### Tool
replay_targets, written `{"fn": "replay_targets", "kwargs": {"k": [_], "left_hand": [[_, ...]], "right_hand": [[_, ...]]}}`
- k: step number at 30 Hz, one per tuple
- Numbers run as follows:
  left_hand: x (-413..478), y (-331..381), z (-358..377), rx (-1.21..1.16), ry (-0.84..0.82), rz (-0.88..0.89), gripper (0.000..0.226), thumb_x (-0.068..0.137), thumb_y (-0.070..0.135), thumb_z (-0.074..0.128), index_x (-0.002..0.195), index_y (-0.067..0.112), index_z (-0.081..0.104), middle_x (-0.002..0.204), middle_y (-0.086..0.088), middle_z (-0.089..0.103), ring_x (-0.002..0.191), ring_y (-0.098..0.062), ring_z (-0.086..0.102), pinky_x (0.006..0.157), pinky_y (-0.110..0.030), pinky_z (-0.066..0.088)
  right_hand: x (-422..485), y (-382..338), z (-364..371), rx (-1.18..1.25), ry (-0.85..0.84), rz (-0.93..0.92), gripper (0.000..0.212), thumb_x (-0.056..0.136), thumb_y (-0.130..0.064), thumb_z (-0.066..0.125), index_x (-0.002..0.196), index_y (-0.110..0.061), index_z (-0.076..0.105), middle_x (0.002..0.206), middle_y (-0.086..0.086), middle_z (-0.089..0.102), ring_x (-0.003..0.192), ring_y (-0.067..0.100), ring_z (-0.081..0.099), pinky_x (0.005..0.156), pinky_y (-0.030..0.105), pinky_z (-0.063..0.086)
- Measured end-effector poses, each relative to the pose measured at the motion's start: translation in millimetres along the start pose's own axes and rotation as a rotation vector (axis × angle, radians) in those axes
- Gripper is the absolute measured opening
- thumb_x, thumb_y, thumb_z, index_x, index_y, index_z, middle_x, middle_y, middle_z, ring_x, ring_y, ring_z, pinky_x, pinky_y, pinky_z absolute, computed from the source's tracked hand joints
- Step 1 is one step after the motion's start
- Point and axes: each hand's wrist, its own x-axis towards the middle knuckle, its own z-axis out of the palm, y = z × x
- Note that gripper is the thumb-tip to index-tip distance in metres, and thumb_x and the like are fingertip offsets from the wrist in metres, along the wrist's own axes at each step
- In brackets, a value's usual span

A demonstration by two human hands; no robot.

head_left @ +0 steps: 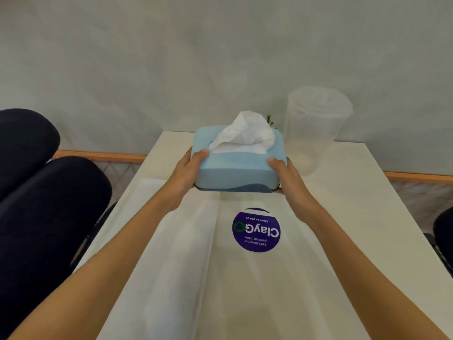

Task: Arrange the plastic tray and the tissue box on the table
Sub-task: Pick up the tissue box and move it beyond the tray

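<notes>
pale wall (147, 57), dark chairs (49, 204), wooden skirting (103, 157)

The light blue tissue box (239, 165) hides most of a small green plant (269, 119) behind it; only a sprig shows. It also hides the fingers of the left hand (190, 168) and right hand (284, 174). The dark padded chair (36, 192) on the left is cut off by the edge. The clear plastic container (316, 128) looks blurry.
</notes>
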Motion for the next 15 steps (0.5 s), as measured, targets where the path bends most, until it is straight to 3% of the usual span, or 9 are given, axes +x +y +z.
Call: {"fn": "replay_targets", "kwargs": {"k": [5,9,12,14,15], "left_hand": [[46.7,4.0,-71.7,-0.025,0.012,0.024,0.038,0.091,0.050,0.041,0.124,0.033,0.050,0.118,0.006,0.059,0.107,-0.014,0.055,0.102,-0.045,0.046],[85.2,-11.8,-112.5,-0.024,-0.008,-0.015,0.041,0.090,0.051,0.041,0.125,0.031,0.049,0.120,0.002,0.059,0.107,-0.015,0.055,0.103,-0.048,0.045],[115.1,-28.7,-131.6,-0.061,-0.018,-0.053,0.024,0.093,0.047,0.039,0.107,0.035,0.055,0.109,0.006,0.061,0.102,-0.015,0.056,0.103,-0.048,0.044],[139.8,-42.3,-142.0,-0.074,-0.023,-0.080,0.029,0.090,0.054,0.035,0.098,0.036,0.058,0.115,0.004,0.061,0.110,-0.019,0.056,0.106,-0.048,0.042],[150.5,-48.1,-144.8,-0.088,-0.028,-0.093,0.039,0.085,0.062,0.035,0.103,0.037,0.059,0.121,0.004,0.061,0.114,-0.019,0.056,0.107,-0.047,0.041]], "right_hand": [[34.1,-18.6,73.2,-0.003,0.015,-0.005,0.054,0.092,-0.047,0.044,0.141,-0.027,0.032,0.123,0.004,0.053,0.110,0.018,0.053,0.099,0.044,0.049],[68.7,-17.9,120.3,-0.022,0.039,0.038,0.058,0.089,-0.050,0.045,0.139,-0.024,0.034,0.121,0.005,0.055,0.105,0.017,0.055,0.098,0.043,0.050],[97.1,-8.5,150.7,-0.022,0.062,0.072,0.057,0.090,-0.049,0.045,0.139,-0.022,0.036,0.120,0.006,0.057,0.100,0.018,0.056,0.085,0.033,0.050],[118.7,0.5,171.5,-0.024,0.082,0.106,0.057,0.089,-0.049,0.045,0.138,-0.021,0.038,0.121,0.007,0.057,0.100,0.020,0.056,0.077,0.029,0.047],[128.5,5.6,179.5,-0.024,0.095,0.122,0.057,0.089,-0.049,0.045,0.137,-0.021,0.038,0.122,0.007,0.057,0.101,0.020,0.056,0.074,0.028,0.046]]}}
